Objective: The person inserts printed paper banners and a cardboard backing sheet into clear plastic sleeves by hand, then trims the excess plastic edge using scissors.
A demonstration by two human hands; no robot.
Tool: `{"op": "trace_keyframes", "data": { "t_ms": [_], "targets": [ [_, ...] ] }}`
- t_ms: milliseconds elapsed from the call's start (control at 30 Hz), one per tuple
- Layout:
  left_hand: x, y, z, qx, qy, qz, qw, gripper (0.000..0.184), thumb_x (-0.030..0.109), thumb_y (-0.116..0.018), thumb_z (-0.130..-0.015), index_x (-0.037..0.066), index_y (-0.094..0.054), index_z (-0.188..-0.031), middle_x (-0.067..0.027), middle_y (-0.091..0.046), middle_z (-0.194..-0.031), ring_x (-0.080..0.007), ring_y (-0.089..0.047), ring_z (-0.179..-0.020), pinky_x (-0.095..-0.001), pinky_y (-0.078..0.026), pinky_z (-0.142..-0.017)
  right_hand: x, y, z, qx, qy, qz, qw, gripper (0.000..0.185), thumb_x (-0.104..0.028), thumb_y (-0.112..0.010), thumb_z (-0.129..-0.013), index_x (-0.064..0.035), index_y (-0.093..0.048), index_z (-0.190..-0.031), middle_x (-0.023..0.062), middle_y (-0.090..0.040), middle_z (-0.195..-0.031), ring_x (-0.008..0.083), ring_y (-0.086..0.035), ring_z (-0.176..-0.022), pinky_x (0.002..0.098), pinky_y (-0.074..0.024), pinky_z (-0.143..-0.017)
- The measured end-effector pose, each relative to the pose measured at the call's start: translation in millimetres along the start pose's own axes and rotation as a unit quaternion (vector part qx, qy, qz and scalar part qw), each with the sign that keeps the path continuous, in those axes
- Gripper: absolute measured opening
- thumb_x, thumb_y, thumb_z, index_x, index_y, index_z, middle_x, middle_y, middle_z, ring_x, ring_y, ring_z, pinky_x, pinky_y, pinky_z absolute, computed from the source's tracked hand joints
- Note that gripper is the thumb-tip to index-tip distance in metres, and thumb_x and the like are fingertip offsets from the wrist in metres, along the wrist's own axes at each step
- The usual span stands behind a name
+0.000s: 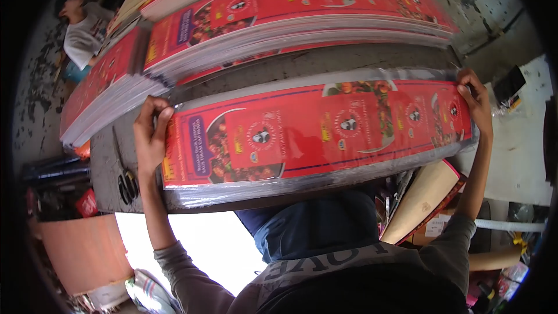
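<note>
A long stack of red printed banners (308, 134) in clear plastic lies in front of me near the table's front edge. Food pictures and panda logos run along its top sheet. My left hand (152, 134) grips the left end, its thumb over the upper face near the back corner. At the far right end, my right hand (478, 96) is closed around the back corner, with the thumb on the edge. Both hands' fingertips are partly hidden behind the stack. Scissors (125, 183) with black handles rest on the table, left of my left hand.
Tall piles of similar red banners (302, 9) stand along the back of the dark table (244, 74). Another pile (104, 81) sits at the back left. A person (87, 29) is beyond it. Rolled material (427, 197) leans below the table at right.
</note>
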State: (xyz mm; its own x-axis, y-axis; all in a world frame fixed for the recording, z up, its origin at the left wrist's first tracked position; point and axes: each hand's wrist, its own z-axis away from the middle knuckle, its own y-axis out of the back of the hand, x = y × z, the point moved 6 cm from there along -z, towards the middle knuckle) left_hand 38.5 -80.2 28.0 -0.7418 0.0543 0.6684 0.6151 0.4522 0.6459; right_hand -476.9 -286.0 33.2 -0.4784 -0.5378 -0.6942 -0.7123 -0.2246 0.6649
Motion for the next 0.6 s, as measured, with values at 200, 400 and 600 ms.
{"op": "trace_keyframes", "data": {
  "t_ms": [200, 400, 600],
  "targets": [
    [1, 5, 0, 0.022, -0.016, 0.001, 1.000, 0.009, 0.008, -0.053, -0.081, 0.000, -0.049, -0.079, -0.0039, -0.049, -0.066, -0.0100, -0.044, -0.063, -0.0232, -0.037, -0.061, -10, -3, -3, 0.002, 0.010, 0.008, 1.000, 0.016, -0.009, -0.051, -0.081, -0.0061, -0.036, -0.074, 0.0006, -0.036, -0.077, 0.0100, -0.034, -0.074, 0.0193, -0.0261, -0.069],
    [13, 16, 5, 0.046, -0.052, 0.074, 0.995, 0.008, 0.007, -0.053, -0.081, 0.001, -0.048, -0.079, -0.0051, -0.052, -0.081, -0.0109, -0.046, -0.073, -0.0232, -0.037, -0.069, -9, 18, 11, 0.016, -0.009, -0.024, 1.000, 0.017, -0.009, -0.056, -0.074, -0.0066, -0.039, -0.074, 0.0020, -0.041, -0.086, 0.0112, -0.038, -0.081, 0.0195, -0.0271, -0.076],
    [23, 29, 19, 0.055, -0.049, 0.261, 0.963, 0.019, 0.013, -0.055, -0.080, 0.002, -0.046, -0.094, -0.0141, -0.053, -0.102, -0.0158, -0.052, -0.089, -0.0292, -0.040, -0.080, -13, 47, 37, 0.073, 0.040, -0.116, 0.990, 0.018, -0.007, -0.062, -0.067, -0.0064, -0.046, -0.076, 0.0087, -0.047, -0.113, 0.0174, -0.044, -0.104, 0.0304, -0.0351, -0.087]
  ]
}}
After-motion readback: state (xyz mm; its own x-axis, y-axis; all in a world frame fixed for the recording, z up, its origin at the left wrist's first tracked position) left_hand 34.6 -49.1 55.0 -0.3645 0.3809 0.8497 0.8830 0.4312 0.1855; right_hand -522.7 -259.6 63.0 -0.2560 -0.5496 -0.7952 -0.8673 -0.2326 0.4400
